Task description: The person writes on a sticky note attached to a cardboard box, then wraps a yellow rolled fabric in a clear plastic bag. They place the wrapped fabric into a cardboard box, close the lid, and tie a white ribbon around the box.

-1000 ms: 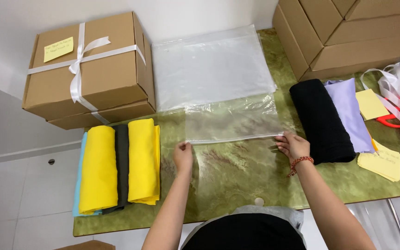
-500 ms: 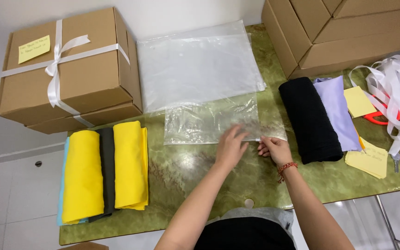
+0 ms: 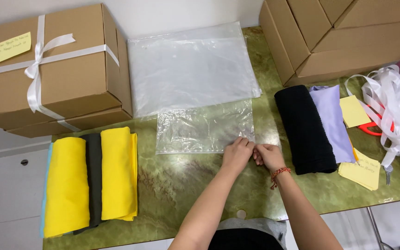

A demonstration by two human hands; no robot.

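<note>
1. Left hand [image 3: 238, 153] and right hand [image 3: 268, 156] together, pinching near right corner of small clear plastic bag [image 3: 204, 127].
2. Bag flat on green marble-patterned table [image 3: 181, 185], between yellow folded cloths [image 3: 91, 183] and black rolled cloth [image 3: 305, 129].

Your fingers pinch a small clear plastic bag [image 3: 204, 127] at its near right corner — the rest of it spreads flat away from that grip, out to the left and toward the far side of the green marbled tabletop. It's see-through, wrinkled, glossy with glare, and roughly rectangular. Its near edge runs straight leftward from your pinch. Its far edge — the one opposite your grip — slips just under a larger stack of clear bags.
</note>
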